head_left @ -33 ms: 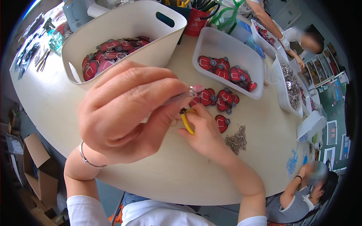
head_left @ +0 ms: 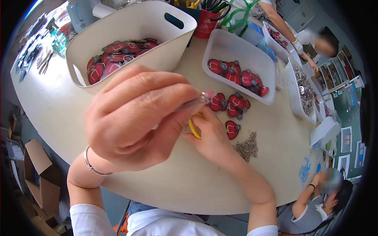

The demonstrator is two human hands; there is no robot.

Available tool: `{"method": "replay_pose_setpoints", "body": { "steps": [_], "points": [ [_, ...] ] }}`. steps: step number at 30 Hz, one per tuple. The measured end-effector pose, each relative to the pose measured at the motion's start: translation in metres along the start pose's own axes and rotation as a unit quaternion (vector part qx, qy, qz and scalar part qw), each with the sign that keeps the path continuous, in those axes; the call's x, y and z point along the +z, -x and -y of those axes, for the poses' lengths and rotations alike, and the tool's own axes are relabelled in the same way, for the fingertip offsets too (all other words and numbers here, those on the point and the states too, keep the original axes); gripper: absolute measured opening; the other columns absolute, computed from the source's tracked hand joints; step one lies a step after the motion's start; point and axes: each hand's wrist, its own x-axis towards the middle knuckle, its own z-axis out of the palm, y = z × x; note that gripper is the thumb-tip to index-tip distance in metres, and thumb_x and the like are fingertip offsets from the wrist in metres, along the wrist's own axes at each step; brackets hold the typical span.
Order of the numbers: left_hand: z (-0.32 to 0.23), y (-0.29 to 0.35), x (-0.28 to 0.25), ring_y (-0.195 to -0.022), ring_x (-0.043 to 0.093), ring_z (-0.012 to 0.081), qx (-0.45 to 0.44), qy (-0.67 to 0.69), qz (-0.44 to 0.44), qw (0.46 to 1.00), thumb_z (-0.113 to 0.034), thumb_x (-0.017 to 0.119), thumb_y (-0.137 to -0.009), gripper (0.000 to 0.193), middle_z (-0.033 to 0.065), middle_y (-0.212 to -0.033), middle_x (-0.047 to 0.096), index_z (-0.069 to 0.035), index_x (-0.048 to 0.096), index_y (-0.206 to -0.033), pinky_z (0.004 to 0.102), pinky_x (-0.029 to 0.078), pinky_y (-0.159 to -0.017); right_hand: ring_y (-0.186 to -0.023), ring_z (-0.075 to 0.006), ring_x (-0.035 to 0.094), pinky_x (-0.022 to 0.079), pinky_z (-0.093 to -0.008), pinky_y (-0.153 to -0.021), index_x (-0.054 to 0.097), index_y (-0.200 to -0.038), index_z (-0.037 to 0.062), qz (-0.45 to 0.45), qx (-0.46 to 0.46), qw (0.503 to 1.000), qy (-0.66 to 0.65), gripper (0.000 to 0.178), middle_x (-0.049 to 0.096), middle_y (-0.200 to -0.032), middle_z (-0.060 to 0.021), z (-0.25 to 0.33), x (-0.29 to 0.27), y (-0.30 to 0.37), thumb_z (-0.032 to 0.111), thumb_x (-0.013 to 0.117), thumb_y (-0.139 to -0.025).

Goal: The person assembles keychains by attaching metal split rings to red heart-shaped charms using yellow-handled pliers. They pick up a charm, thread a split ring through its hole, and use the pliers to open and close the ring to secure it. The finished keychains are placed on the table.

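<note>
Raised close to the camera, my left hand (head_left: 138, 118) pinches a thin flat piece (head_left: 206, 95) seen nearly edge-on. Its tip is pink, with something shiny beside it; the fingers cover the rest. Lower and to the right, my right hand (head_left: 210, 133) is closed round yellow-handled pliers (head_left: 194, 129), whose jaws are hidden behind my left hand. Several flat red tags (head_left: 236, 103) with small round grey tops lie beyond my right hand. One separate red tag (head_left: 232, 129) lies nearer, above a pile of small metal fittings (head_left: 247, 147).
A deep white bin (head_left: 179, 41) of red tags stands at far left, a translucent tub (head_left: 240, 43) with more at far centre. A white tray (head_left: 293, 92) of metal parts is at right, beside a red tool cup (head_left: 204, 24). Two other people sit around the table.
My left hand and the thin piece have shifted slightly right. The pliers' dark head, partly visible before, is now hidden behind my left hand.
</note>
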Motion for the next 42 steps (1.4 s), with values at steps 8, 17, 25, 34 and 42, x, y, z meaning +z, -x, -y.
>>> {"method": "replay_pose_setpoints", "body": {
  "steps": [8, 17, 25, 34, 42],
  "points": [
    [0.003, 0.008, 0.013, -0.065, 0.061, 0.023, -0.003, 0.043, -0.004, 0.999, 0.006, 0.075, -0.061, 0.025, 0.0123, -0.079, 0.066, 0.001, 0.067, -0.084, 0.0305, 0.048, -0.058, -0.09, -0.0319, 0.055, 0.045, -0.0414, -0.076, 0.06, -0.085, -0.0003, 0.01, 0.003, 1.0, -0.02, 0.025, 0.053, -0.093, -0.0141, -0.02, 0.026, -0.015, 0.009, 0.075, -0.067],
    [-0.011, 0.04, 0.062, -0.055, 0.055, 0.0169, -0.024, 0.076, 0.031, 0.996, 0.001, 0.078, -0.056, 0.024, 0.0055, -0.073, 0.063, -0.002, 0.067, -0.077, 0.0261, 0.041, -0.042, -0.072, -0.016, 0.053, 0.044, -0.0286, -0.064, 0.063, -0.08, -0.0009, -0.117, 0.106, 0.971, -0.177, 0.014, 0.05, -0.085, -0.005, 0.001, -0.059, 0.019, 0.007, 0.073, -0.075],
    [-0.019, 0.047, 0.064, -0.053, 0.053, 0.0156, -0.019, 0.084, 0.056, 0.995, 0.001, 0.078, -0.056, 0.024, 0.0044, -0.073, 0.063, -0.003, 0.066, -0.076, 0.0259, 0.038, -0.04, -0.073, -0.0097, 0.038, 0.032, -0.0226, -0.065, 0.061, -0.077, -0.0002, -0.133, 0.089, 0.886, -0.436, 0.025, 0.042, -0.085, -0.0008, 0.027, -0.08, 0.037, 0.019, 0.078, -0.076],
    [-0.022, 0.051, 0.062, -0.055, 0.055, 0.0158, -0.009, 0.075, 0.072, 0.995, 0.001, 0.076, -0.054, 0.026, 0.0041, -0.073, 0.062, -0.003, 0.066, -0.077, 0.0255, 0.039, -0.04, -0.075, -0.0098, 0.039, 0.032, -0.0234, -0.068, 0.061, -0.079, 0.0009, -0.139, 0.088, 0.873, -0.46, 0.027, 0.044, -0.087, -0.0037, 0.04, -0.071, 0.039, 0.022, 0.077, -0.077],
    [-0.023, 0.049, 0.062, -0.055, 0.055, 0.0164, -0.001, 0.095, 0.063, 0.994, 0.0, 0.076, -0.053, 0.027, 0.0053, -0.073, 0.062, -0.002, 0.066, -0.078, 0.025, 0.04, -0.041, -0.074, -0.0099, 0.039, 0.033, -0.0234, -0.068, 0.061, -0.079, 0.0014, -0.143, 0.095, 0.874, -0.455, 0.028, 0.044, -0.088, -0.0042, 0.043, -0.071, 0.039, 0.023, 0.078, -0.077]
  ]
}}
